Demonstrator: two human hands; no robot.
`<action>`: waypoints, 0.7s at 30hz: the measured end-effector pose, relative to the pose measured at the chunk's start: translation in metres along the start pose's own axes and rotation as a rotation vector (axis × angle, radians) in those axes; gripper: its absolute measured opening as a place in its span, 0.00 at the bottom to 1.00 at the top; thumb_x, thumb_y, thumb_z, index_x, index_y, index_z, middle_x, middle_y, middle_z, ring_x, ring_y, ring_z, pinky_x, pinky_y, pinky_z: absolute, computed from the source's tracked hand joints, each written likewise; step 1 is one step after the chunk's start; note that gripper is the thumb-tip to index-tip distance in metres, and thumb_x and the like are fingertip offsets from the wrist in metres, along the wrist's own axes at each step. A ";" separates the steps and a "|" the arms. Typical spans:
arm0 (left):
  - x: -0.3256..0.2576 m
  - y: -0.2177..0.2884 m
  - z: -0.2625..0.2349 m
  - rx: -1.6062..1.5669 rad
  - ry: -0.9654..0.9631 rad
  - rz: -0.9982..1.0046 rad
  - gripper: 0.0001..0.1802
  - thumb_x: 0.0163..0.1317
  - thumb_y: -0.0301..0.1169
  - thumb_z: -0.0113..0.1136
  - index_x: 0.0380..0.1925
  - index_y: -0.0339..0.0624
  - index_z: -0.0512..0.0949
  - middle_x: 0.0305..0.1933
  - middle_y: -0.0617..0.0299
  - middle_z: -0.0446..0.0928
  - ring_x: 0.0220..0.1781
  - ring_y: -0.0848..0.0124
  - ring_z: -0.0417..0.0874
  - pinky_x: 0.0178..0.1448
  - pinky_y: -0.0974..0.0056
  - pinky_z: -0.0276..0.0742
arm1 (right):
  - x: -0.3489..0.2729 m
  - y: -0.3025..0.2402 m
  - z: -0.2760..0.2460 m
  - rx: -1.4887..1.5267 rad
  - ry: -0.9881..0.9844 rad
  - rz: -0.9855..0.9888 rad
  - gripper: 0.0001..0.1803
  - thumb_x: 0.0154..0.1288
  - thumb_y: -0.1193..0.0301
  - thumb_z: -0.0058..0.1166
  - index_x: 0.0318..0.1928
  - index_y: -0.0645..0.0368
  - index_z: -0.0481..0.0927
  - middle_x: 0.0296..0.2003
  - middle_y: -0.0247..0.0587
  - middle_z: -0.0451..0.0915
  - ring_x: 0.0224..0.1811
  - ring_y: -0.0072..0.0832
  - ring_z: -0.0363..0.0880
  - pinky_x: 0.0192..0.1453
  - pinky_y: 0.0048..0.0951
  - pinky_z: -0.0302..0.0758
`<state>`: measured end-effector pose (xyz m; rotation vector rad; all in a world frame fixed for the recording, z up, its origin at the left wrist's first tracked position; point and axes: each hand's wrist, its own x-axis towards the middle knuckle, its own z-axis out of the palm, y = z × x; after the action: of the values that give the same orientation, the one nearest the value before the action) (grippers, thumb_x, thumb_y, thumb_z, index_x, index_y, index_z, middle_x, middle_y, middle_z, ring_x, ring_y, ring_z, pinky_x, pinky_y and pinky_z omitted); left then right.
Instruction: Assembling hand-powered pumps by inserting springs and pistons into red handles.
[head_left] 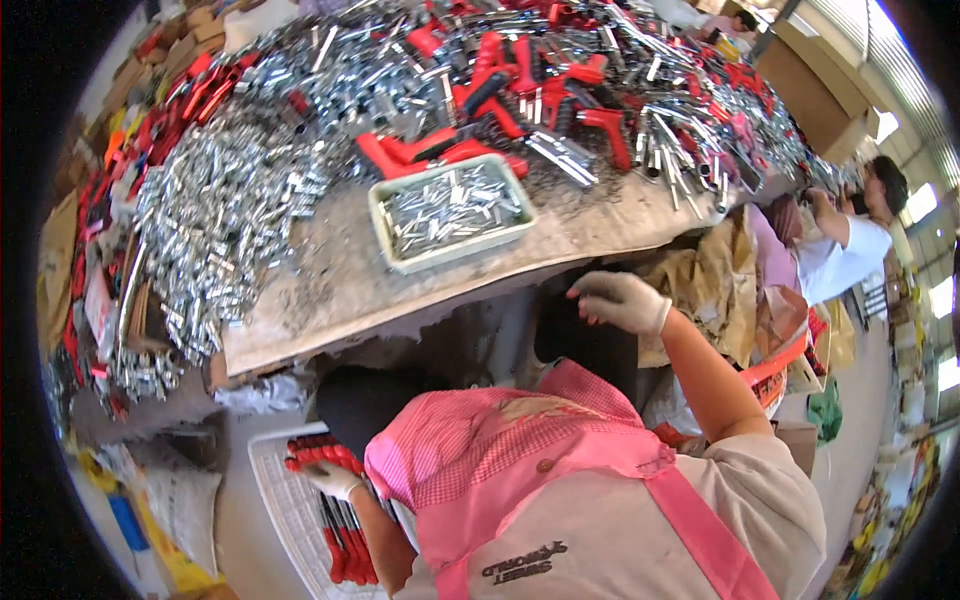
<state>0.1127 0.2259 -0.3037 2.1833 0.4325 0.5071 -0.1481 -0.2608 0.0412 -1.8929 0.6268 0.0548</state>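
My left hand (332,479), in a white glove, reaches down into a white plastic crate (268,468) beside me. Its fingers are closed against the red-handled tools (345,545), which lie in rows with dark shafts; exactly how many they grip is hidden. My right hand (622,303), gloved with bare fingertips, hovers off the table's near edge. Its fingers are loosely bent and apart, and I see nothing in them. Nearest on the table stands a pale green tray (398,262) full of small silver metal pieces.
A large heap of silver sockets (225,190) covers the table's left side. Red pistol-shaped handles (490,80) and metal bits lie behind the tray. Brown paper sacking (705,290) hangs at the right edge. A person in white (850,250) works farther right.
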 end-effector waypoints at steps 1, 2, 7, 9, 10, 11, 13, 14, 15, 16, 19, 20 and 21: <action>0.001 0.067 -0.011 -0.118 0.027 0.006 0.22 0.63 0.23 0.49 0.58 0.30 0.65 0.57 0.42 0.70 0.59 0.55 0.72 0.63 0.59 0.66 | -0.001 0.005 -0.017 -0.011 0.109 -0.034 0.13 0.66 0.69 0.50 0.47 0.62 0.75 0.33 0.35 0.79 0.31 0.19 0.77 0.36 0.23 0.76; -0.001 0.111 -0.023 -0.263 0.035 0.123 0.21 0.63 0.23 0.48 0.57 0.29 0.65 0.56 0.43 0.71 0.58 0.56 0.73 0.63 0.59 0.67 | 0.001 0.008 -0.031 0.040 0.218 -0.054 0.13 0.66 0.68 0.49 0.46 0.64 0.75 0.31 0.36 0.79 0.30 0.18 0.76 0.37 0.23 0.76; -0.052 0.265 -0.043 -0.538 -0.315 0.530 0.17 0.63 0.20 0.46 0.54 0.32 0.68 0.53 0.50 0.72 0.55 0.62 0.73 0.61 0.62 0.67 | 0.028 0.013 -0.090 -0.150 0.659 -0.179 0.11 0.63 0.68 0.51 0.42 0.61 0.79 0.29 0.38 0.81 0.29 0.22 0.78 0.36 0.25 0.75; -0.081 0.313 -0.032 -0.585 -0.486 0.726 0.14 0.63 0.21 0.46 0.49 0.33 0.70 0.49 0.53 0.74 0.51 0.63 0.74 0.59 0.62 0.67 | 0.044 0.006 -0.098 -0.497 0.791 -0.335 0.11 0.62 0.69 0.54 0.44 0.59 0.78 0.32 0.37 0.80 0.35 0.24 0.79 0.38 0.25 0.75; -0.098 0.339 -0.036 -0.589 -0.540 0.785 0.11 0.62 0.21 0.47 0.44 0.33 0.73 0.46 0.54 0.75 0.49 0.63 0.75 0.57 0.61 0.68 | 0.061 0.010 -0.103 -0.507 0.790 -0.395 0.12 0.61 0.68 0.56 0.43 0.57 0.79 0.36 0.38 0.81 0.39 0.26 0.80 0.40 0.26 0.75; -0.109 0.358 -0.034 -0.591 -0.573 0.898 0.12 0.56 0.18 0.49 0.41 0.35 0.74 0.40 0.52 0.77 0.43 0.56 0.77 0.52 0.57 0.72 | 0.069 -0.004 -0.102 -0.535 0.795 -0.347 0.12 0.60 0.67 0.55 0.43 0.56 0.79 0.39 0.41 0.80 0.40 0.32 0.80 0.42 0.29 0.75; -0.131 0.388 -0.035 -0.600 -0.696 1.016 0.11 0.52 0.17 0.50 0.36 0.37 0.75 0.37 0.51 0.77 0.39 0.55 0.78 0.47 0.58 0.74 | 0.086 -0.007 -0.107 -0.672 0.847 -0.317 0.10 0.60 0.65 0.52 0.41 0.54 0.78 0.40 0.46 0.77 0.42 0.46 0.76 0.46 0.39 0.73; -0.138 0.396 -0.033 -0.637 -0.745 1.043 0.11 0.51 0.16 0.50 0.35 0.37 0.75 0.37 0.51 0.77 0.38 0.55 0.78 0.45 0.58 0.74 | 0.089 -0.005 -0.111 -0.729 0.869 -0.313 0.10 0.60 0.64 0.52 0.41 0.52 0.78 0.40 0.44 0.78 0.42 0.45 0.77 0.45 0.40 0.73; -0.144 0.402 -0.031 -0.675 -0.796 1.069 0.10 0.50 0.16 0.51 0.33 0.37 0.75 0.36 0.51 0.77 0.38 0.56 0.78 0.44 0.58 0.75 | 0.090 -0.003 -0.115 -0.787 0.889 -0.307 0.10 0.59 0.62 0.52 0.40 0.49 0.78 0.39 0.43 0.78 0.42 0.44 0.77 0.45 0.42 0.73; -0.148 0.408 -0.031 -0.664 -0.860 1.066 0.10 0.49 0.15 0.52 0.32 0.37 0.75 0.36 0.52 0.78 0.36 0.56 0.79 0.42 0.58 0.75 | 0.081 -0.001 -0.124 -0.760 0.892 -0.229 0.11 0.59 0.62 0.52 0.42 0.48 0.78 0.40 0.43 0.79 0.43 0.43 0.77 0.46 0.41 0.74; -0.157 0.418 -0.028 -0.670 -0.938 1.094 0.11 0.48 0.15 0.53 0.32 0.38 0.75 0.35 0.53 0.78 0.35 0.56 0.79 0.41 0.58 0.75 | 0.068 0.041 -0.166 -0.760 1.133 -0.024 0.13 0.61 0.63 0.52 0.45 0.48 0.78 0.40 0.42 0.79 0.43 0.40 0.78 0.48 0.40 0.73; -0.159 0.420 -0.026 -0.662 -0.968 1.104 0.11 0.48 0.15 0.53 0.32 0.38 0.75 0.34 0.53 0.78 0.35 0.56 0.79 0.41 0.58 0.75 | 0.062 0.052 -0.173 -0.780 1.210 0.043 0.12 0.60 0.63 0.53 0.44 0.49 0.78 0.40 0.42 0.79 0.43 0.40 0.77 0.47 0.39 0.73; -0.162 0.421 -0.021 -0.656 -0.996 1.113 0.11 0.47 0.15 0.53 0.32 0.38 0.75 0.34 0.53 0.78 0.35 0.56 0.79 0.40 0.58 0.76 | 0.056 0.061 -0.180 -0.802 1.286 0.108 0.12 0.59 0.63 0.53 0.42 0.50 0.79 0.39 0.41 0.80 0.43 0.40 0.77 0.45 0.38 0.74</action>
<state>0.0183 -0.0863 0.0092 1.5596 -1.3401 0.0215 -0.1717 -0.4571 0.0445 -2.5203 1.7492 -1.0568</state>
